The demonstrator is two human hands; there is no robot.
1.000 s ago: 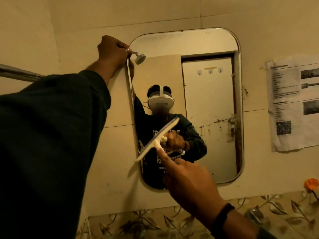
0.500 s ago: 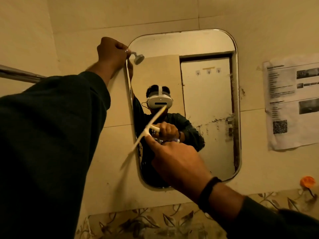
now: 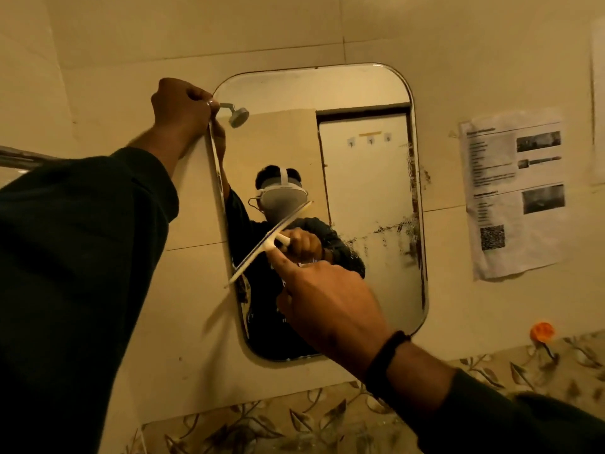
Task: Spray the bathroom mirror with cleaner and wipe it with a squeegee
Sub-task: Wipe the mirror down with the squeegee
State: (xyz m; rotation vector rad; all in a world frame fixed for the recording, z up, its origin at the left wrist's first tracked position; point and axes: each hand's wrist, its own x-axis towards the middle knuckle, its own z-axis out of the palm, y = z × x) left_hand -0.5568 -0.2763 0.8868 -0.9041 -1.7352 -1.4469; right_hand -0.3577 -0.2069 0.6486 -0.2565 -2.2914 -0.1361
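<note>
White squeegee (image 3: 266,245) lies slanted on the mirror (image 3: 366,178), low end at the left edge. Right hand (image 3: 330,306) holds its handle from below. Left hand (image 3: 181,108) grips the mirror's top left edge.

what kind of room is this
Most likely a bathroom: a rounded wall mirror hangs on pale wall tiles, a shower head shows in its reflection, and a metal rail, perhaps a towel bar, runs along the left wall.
</note>
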